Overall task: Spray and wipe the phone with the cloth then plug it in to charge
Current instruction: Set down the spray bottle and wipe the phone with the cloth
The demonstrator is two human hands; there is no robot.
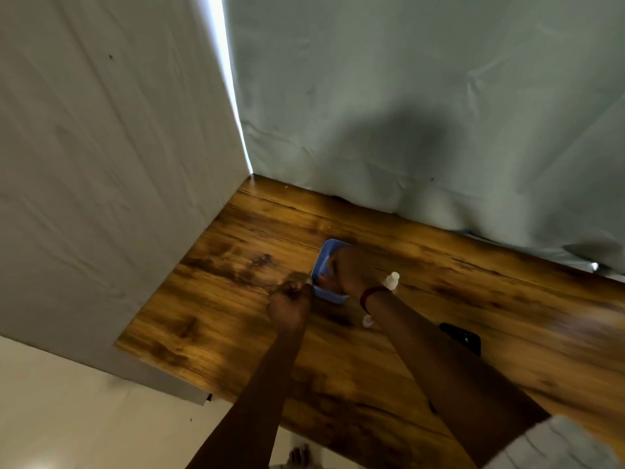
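A black phone [462,337] lies flat on the wooden table [216,299], to the right of my right forearm. A small clear spray bottle with a white cap [392,279] stands just right of a blue plastic tray [321,262]. My right hand [341,269] reaches down into the tray, fingers curled; what it touches is hidden. My left hand [290,304] rests against the tray's near left corner with fingers curled. No cloth is visible. A small white cap-like piece [368,321] lies under my right wrist.
Grey fabric covers the wall behind and the panel to the left of the table. The table's near edge runs diagonally at the lower left, with pale floor below. A blurred object [593,252] sits at the far right back edge.
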